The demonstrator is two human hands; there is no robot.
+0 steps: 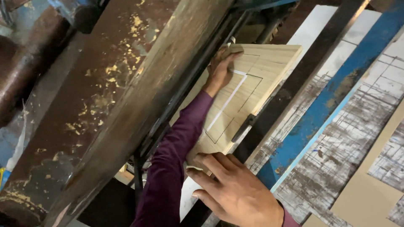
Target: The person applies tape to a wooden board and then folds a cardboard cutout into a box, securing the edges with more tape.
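- Wooden board [246, 90] is lying on the desk [336, 138], under the press [126, 105].
- I'm gripping it: left hand [221, 69] far end, right hand [235, 189] near corner.
- Fingers are risking a pinch beside that press.

The left hand [221, 69] hides the far corner of the wooden board [248, 88], and its fingertips slip out of sight under the machine's brown beam [139, 105]. The right hand [235, 189] covers the board's near corner; its wrist is cut off by the bottom edge.
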